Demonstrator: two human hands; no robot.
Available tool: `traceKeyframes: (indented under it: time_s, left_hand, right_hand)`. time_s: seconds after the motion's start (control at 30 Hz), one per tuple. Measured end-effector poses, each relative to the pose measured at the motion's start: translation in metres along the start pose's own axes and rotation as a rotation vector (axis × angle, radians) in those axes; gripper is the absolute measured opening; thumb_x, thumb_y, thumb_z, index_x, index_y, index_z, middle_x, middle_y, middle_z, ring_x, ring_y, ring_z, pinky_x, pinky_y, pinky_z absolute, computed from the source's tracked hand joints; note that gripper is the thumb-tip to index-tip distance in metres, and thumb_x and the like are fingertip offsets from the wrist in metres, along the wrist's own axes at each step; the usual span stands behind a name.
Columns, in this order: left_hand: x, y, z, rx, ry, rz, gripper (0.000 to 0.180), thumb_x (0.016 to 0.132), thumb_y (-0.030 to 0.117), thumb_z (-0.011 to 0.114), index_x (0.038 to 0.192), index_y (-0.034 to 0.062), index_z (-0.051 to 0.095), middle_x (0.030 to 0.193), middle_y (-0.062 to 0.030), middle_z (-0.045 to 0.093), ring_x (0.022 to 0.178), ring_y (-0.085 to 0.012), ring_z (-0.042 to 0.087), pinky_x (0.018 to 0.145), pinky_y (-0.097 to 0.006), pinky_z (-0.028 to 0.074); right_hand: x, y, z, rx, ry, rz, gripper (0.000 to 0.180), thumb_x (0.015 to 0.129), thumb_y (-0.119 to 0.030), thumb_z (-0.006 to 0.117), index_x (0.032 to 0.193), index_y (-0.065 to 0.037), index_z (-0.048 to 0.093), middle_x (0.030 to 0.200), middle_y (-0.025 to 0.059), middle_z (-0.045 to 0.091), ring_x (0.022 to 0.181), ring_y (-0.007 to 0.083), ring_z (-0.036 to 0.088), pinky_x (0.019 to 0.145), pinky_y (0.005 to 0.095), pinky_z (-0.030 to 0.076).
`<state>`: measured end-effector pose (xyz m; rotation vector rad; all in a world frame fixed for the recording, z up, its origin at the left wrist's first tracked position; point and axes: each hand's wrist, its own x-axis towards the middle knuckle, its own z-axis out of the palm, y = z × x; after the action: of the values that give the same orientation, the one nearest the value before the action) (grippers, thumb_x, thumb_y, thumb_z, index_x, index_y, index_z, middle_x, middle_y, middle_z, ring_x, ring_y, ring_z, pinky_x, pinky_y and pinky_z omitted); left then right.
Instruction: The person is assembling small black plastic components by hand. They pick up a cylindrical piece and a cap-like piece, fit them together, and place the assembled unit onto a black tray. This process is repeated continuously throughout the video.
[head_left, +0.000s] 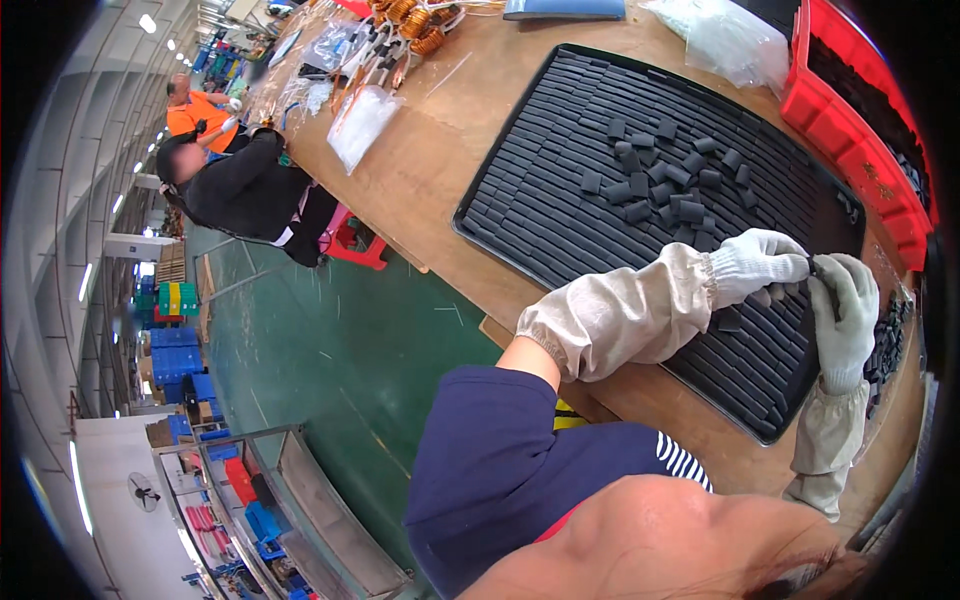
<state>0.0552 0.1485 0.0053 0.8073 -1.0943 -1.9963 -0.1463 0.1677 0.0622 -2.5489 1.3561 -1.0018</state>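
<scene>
Head view: one table [420, 195] running from the upper left to the right of the frame.
Left hand: white-gloved left hand [752, 266], right of centre; fingers drawn together in a pinch on a small black piece [812, 266].
Right hand: gloved right hand [846, 315], near the right edge; fingers bent, tips meeting the left hand's at that same piece. Cannot tell whether it grips too.
Black piece in hand: over the right part of the tray; mostly hidden by the gloves.
Tray: black tray [832, 222] with raised rim, flat on the table, centre to right of frame.
Tray contents: close-set rows of black pieces [560, 130]; loose short black pieces [660, 185] scattered on top, upper middle of the tray.
Red bin: red plastic bin [850, 160], upper right, beside the tray; dark pieces inside.
Right edge: heap of small black pieces [886, 345] on the table, just beside the right hand.
Upper edge: clear plastic bag [735, 45], near the bin.
Upper left: copper-coloured coils [410, 25]; white packet [362, 128] below them.
Sleeves: beige covers [625, 315] on both forearms.
</scene>
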Motion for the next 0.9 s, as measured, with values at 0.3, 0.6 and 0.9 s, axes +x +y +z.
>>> traceKeyframes:
  time_s: [0.3, 0.6, 0.9]
  left_hand:
    - [0.0, 0.01, 0.009, 0.154, 0.018, -0.052, 0.037, 0.099, 0.033, 0.063, 0.119, 0.0021, 0.064, 0.089, -0.0006, 0.062, 0.074, -0.0079, 0.054, 0.064, -0.023, 0.046]
    - [0.003, 0.007, 0.013, -0.187, 0.102, -0.137, 0.041, 0.097, 0.022, 0.064, 0.132, 0.0041, 0.054, 0.11, -0.0043, 0.059, 0.09, -0.0114, 0.058, 0.08, -0.024, 0.051]
    - [0.017, -0.02, -0.013, -0.614, -0.134, -0.1, 0.045, 0.092, -0.004, 0.061, 0.134, -0.0005, 0.048, 0.113, -0.012, 0.061, 0.102, -0.0229, 0.066, 0.094, -0.031, 0.057]
  right_hand:
    - [0.007, 0.006, 0.001, -0.023, 0.01, -0.02, 0.028, 0.07, -0.005, 0.077, 0.096, -0.008, 0.068, 0.094, 0.0094, 0.067, 0.091, 0.0313, 0.065, 0.08, 0.0411, 0.052]
    - [0.035, 0.067, 0.018, 0.124, 0.085, 0.198, 0.02, 0.085, -0.01, 0.069, 0.105, -0.007, 0.068, 0.098, 0.0125, 0.07, 0.094, 0.0333, 0.067, 0.084, 0.0397, 0.053]
    - [0.077, 0.15, 0.093, -0.424, -0.013, 0.211, 0.019, 0.086, -0.016, 0.066, 0.105, -0.01, 0.066, 0.093, 0.0133, 0.069, 0.09, 0.0336, 0.067, 0.08, 0.0456, 0.053]
